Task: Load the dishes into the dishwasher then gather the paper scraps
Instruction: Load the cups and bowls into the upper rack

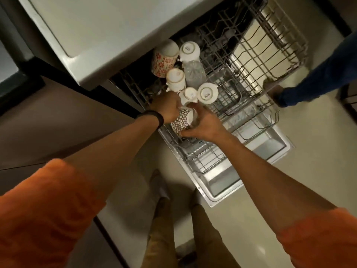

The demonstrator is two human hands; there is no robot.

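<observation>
Dotted cylindrical ceramic mug (180, 123) above grey wire rack (234, 60).

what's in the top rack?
Inverted white cups, floral mug, clear glass; left hand and right hand hold a dotted mug at its near end; the counter hides the rack's back.

The left side of the upper rack (251, 60) is packed: upturned cups (190, 50) and a glass (195, 72) stand tight together. The desk (116, 26) overhangs the far left of that row and blocks reach from above. The hands, left hand (166, 109) and right hand (204, 124), fill the near left corner, gripping a patterned mug (179, 122). The rack's right half is bare wire, open from above. A leg in blue (318, 80) stands just beside its right edge. The open door (251, 151) lies low on the near side.
</observation>
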